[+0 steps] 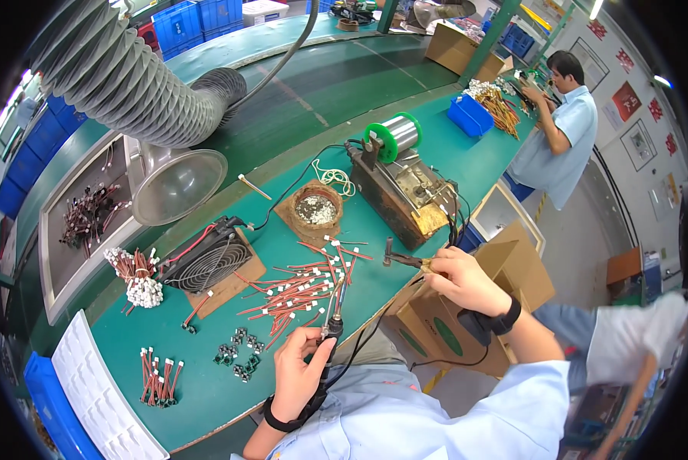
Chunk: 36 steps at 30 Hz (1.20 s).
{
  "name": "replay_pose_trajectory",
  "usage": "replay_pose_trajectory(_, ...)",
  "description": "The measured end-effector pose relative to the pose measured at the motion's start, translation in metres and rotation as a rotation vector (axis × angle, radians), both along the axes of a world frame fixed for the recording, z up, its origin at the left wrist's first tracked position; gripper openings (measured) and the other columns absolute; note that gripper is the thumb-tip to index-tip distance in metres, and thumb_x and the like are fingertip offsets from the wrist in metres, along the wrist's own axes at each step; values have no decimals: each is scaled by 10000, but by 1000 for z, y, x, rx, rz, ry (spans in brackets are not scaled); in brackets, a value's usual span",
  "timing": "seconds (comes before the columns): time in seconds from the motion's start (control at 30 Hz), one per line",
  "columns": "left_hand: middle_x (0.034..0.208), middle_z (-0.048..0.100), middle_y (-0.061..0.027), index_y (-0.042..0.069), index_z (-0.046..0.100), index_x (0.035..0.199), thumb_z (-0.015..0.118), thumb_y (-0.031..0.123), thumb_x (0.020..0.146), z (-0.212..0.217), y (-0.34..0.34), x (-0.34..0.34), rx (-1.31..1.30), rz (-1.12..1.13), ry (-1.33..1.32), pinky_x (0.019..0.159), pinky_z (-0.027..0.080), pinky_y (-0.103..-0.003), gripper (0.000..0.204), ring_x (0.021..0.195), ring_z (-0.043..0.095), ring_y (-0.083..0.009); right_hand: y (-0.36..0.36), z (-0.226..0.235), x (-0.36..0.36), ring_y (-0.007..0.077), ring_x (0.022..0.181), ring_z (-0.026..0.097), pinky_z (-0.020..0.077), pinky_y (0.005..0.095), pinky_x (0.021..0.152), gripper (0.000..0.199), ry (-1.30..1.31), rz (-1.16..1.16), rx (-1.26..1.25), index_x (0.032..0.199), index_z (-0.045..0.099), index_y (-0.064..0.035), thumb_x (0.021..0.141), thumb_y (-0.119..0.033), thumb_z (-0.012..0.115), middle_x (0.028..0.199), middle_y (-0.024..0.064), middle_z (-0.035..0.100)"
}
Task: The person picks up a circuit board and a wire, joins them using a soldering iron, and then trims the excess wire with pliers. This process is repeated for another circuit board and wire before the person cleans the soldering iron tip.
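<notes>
My left hand point(299, 366) is wrapped round the black handle of a soldering iron point(334, 328), whose metal shaft points up and away from me. In my right hand point(466, 280), above the table's near edge, is a pair of pliers point(409, 261). A short dark metal piece point(388, 251) stands at the jaws; whether they clamp it I cannot tell. Just beyond the iron lie loose red-brown wires with white connectors point(298, 287). Small dark green-and-silver parts point(240, 353) sit left of my left hand, and a small wire group point(160, 379) lies farther left.
A solder feeder point(401, 195) carries a green-rimmed spool point(395, 138). Nearby are a round tip-cleaning pot point(317, 208) and a black fan point(210, 264). A grey extraction hose point(152, 100) hangs at left. White tray point(102, 391) stands front left, cardboard boxes point(451, 322) right. Another person point(562, 130) works far right.
</notes>
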<state>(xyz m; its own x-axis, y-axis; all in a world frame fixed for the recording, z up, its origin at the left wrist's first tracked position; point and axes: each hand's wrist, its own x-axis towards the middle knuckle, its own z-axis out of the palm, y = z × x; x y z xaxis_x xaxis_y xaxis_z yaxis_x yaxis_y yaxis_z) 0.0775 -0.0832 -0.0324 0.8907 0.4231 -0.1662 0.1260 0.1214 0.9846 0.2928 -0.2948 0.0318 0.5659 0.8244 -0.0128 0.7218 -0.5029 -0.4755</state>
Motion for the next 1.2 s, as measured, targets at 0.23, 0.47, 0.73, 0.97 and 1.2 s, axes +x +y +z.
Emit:
replay_pose_trajectory(0.23,899,629,-58,-42,536,945,640,-17,849,10,-11,10,38,-19,47,734,487,-217,143,821,596,-79,12,16,-5,240,678,422,368,341,593,212,114,12,397,660,473,-13,771,-113,623,681,72,393)
replay_pose_trajectory(0.47,899,629,-65,-48,544,944,645,-22,842,18,-20,14,91,-6,58,733,494,-219,146,813,608,-85,16,32,10,239,654,420,367,332,566,232,18,146,336,611,458,-33,708,-125,647,653,64,387)
replay_pose_trajectory(0.73,895,633,-70,-52,563,933,657,-22,830,17,-23,17,160,-11,54,720,505,-228,143,796,617,-92,16,37,19,251,640,440,388,340,558,227,-132,215,316,584,474,-54,664,-134,671,644,58,416)
replay_pose_trajectory(0.97,892,639,-88,-59,577,927,661,-26,820,20,-25,19,283,2,49,706,510,-235,140,777,625,-108,18,49,21,249,630,439,393,348,569,215,-221,269,241,591,500,-61,657,-149,685,637,55,409)
replay_pose_trajectory(1.2,893,635,-86,-60,576,932,642,-35,832,15,-25,16,354,22,-5,722,507,-246,123,806,612,-112,16,56,26,228,608,411,359,336,563,253,24,243,140,593,486,-34,711,-149,678,624,55,386)
